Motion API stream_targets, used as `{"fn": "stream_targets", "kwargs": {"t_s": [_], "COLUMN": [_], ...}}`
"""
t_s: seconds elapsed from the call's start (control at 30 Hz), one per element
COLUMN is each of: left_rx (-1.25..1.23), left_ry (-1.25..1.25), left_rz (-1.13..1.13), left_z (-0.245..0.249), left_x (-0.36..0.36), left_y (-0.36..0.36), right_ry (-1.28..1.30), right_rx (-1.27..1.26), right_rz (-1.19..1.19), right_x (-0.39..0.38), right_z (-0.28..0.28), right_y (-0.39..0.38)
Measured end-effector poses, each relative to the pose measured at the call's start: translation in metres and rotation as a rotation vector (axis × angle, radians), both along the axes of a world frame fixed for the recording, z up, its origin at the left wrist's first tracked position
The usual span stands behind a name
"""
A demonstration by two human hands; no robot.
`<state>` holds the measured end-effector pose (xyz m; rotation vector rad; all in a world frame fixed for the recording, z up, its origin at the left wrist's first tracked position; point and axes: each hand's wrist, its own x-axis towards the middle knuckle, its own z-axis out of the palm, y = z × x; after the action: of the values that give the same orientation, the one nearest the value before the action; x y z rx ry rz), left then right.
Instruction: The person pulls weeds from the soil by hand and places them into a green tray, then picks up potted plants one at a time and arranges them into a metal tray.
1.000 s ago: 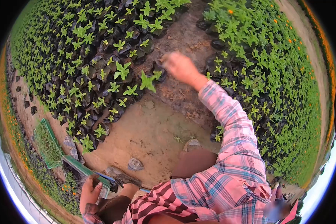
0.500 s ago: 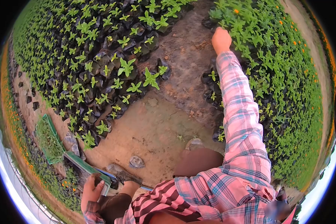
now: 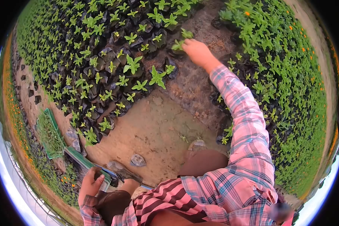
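My right hand (image 3: 197,51) is stretched out over the bare earth path and holds a small green seedling in a black bag (image 3: 181,40), just beside the left bed's edge. Rows of seedlings in black bags (image 3: 101,64) fill that bed on the left. My left hand (image 3: 89,184) rests low at my side, fingers on the rim of a green tray (image 3: 87,165). My pink plaid sleeve runs up the right side of the view.
A second bed of taller plants with orange flowers (image 3: 286,67) lies on the right. Bare soil (image 3: 158,128) runs between the beds. Another green tray of thin seedlings (image 3: 49,135) sits at the left. A stone (image 3: 138,160) lies near my knee.
My right hand went from the left bed across to the right bed, then came back toward the left bed holding a bagged seedling. My left hand stayed on the tray.
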<state>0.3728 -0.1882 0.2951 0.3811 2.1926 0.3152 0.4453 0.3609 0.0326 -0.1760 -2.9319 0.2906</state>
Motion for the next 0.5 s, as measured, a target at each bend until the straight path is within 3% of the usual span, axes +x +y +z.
{"fn": "stream_targets", "kwargs": {"t_s": [0.1,0.17,0.27,0.3,0.33,0.43,0.5], "left_rx": [-0.044,-0.053,-0.08,-0.118,-0.106,-0.083,-0.068], "left_ry": [-0.01,-0.017,-0.046,-0.068,-0.069,-0.088,-0.08], "left_rz": [0.027,0.018,-0.016,-0.023,-0.039,0.031,0.029], "left_z": [0.005,0.005,-0.001,-0.003,-0.006,-0.011,-0.009], "left_x": [0.0,0.0,-0.003,-0.005,-0.006,-0.011,-0.012], "left_y": [0.006,0.007,0.001,-0.002,-0.004,-0.009,-0.003], "right_ry": [0.112,0.309,-0.165,-0.066,-0.033,0.095,0.069], "right_rx": [-0.138,-0.391,-1.406,-1.335,-1.032,-1.125,-0.597], "right_rz": [-0.188,-0.607,-0.727,-0.761,-0.73,-0.731,-0.519], "right_x": [0.016,0.026,0.026,0.02,0.01,0.0,0.008], "right_z": [0.0,0.002,0.0,-0.015,-0.047,-0.058,-0.051], "right_y": [-0.037,-0.068,-0.109,-0.125,-0.129,-0.125,-0.112]}}
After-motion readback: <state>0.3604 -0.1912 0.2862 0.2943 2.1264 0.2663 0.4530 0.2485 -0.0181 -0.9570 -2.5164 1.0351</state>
